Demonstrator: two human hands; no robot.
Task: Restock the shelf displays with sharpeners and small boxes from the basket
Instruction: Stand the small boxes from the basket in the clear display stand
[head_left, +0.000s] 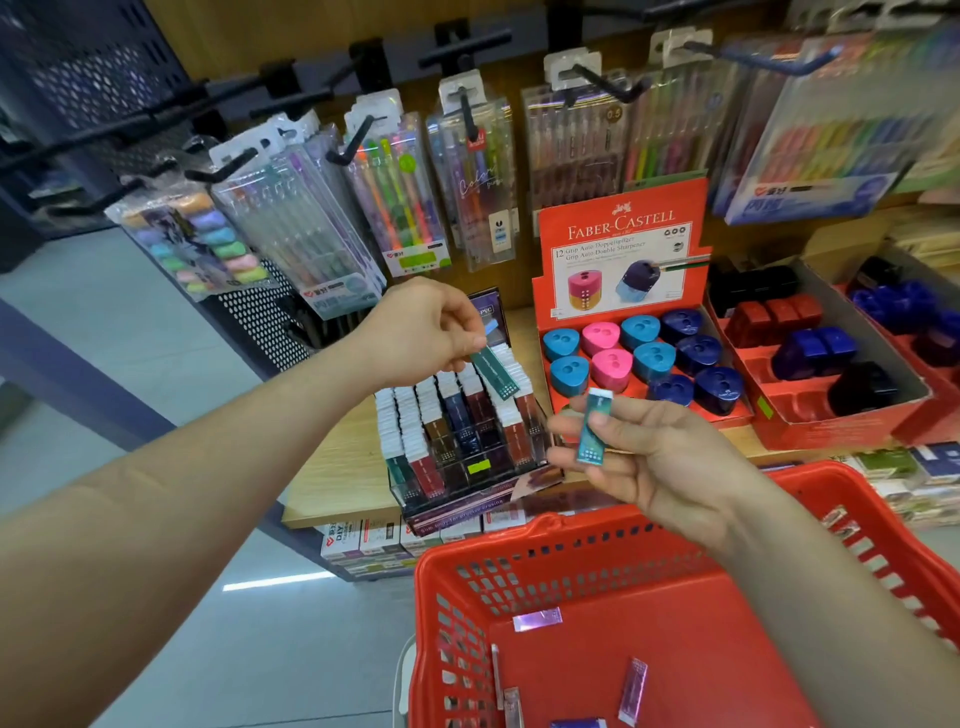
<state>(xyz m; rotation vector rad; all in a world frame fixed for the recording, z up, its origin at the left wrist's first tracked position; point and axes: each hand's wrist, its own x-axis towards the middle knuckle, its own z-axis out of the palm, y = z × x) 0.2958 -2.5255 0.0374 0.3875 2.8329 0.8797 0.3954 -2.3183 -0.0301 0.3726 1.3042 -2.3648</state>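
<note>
**Small boxes, restocking in hand.**
- Left hand: fingers pinched on a dark teal small box, held tilted over the clear display rack near the shelf's front edge.
- Right hand: fingers curled round a lighter teal box, held above the red basket, where several boxes lie.
- Step judged: slotting. A matching row is to be found and the box lowered in upright.

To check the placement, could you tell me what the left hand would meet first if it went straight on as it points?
Probably the stocked boxes in the right-hand rows of the clear display, just below the dark teal box the left hand pinches; depth is uncertain from one view.
</note>
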